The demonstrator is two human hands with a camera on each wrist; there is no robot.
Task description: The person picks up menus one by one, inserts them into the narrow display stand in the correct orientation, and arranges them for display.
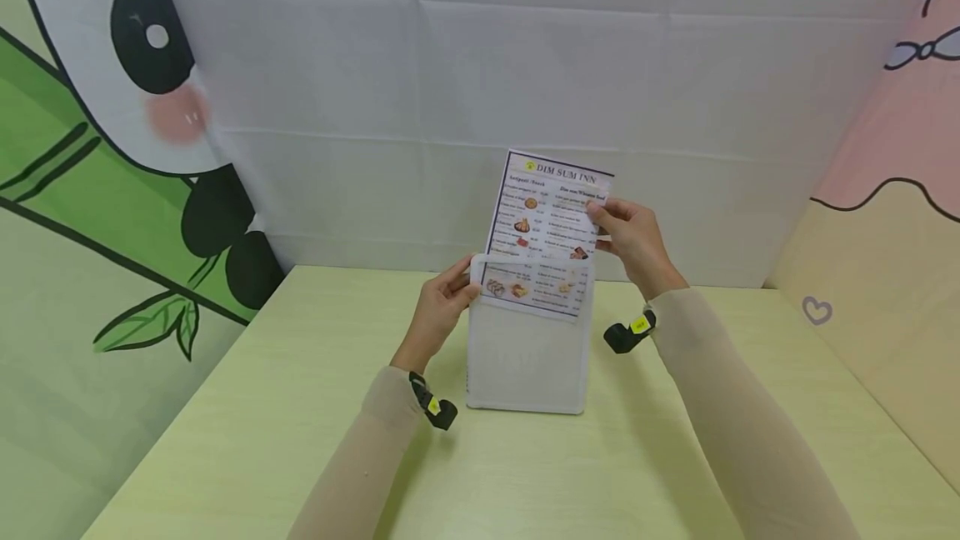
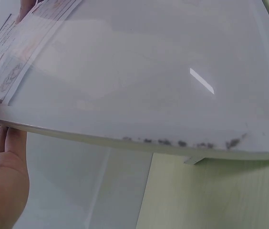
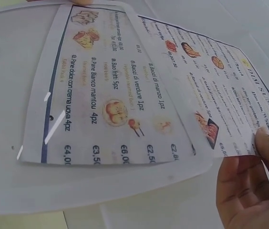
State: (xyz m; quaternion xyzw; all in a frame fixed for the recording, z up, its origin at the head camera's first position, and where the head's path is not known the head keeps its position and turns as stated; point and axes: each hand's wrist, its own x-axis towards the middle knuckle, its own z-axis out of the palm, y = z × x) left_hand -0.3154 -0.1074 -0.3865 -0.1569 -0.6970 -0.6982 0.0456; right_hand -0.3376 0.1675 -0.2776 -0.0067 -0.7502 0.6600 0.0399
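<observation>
A white-edged display stand with a clear front stands upright on the table. A printed menu sheet headed DIM SUM INN is partly inside it: the lower part shows through the clear front, the upper part sticks out above the top edge, tilted a little. My right hand pinches the sheet's right edge near its top corner, thumb in front. My left hand grips the stand's upper left corner, thumb on the front and fingers behind. Dark marks run along the stand's side edge in the left wrist view.
The stand rests on a pale yellow-green table. Behind it hangs a creased white cloth wall. Cartoon-printed panels rise at the left and the right. Each wrist wears a small black camera.
</observation>
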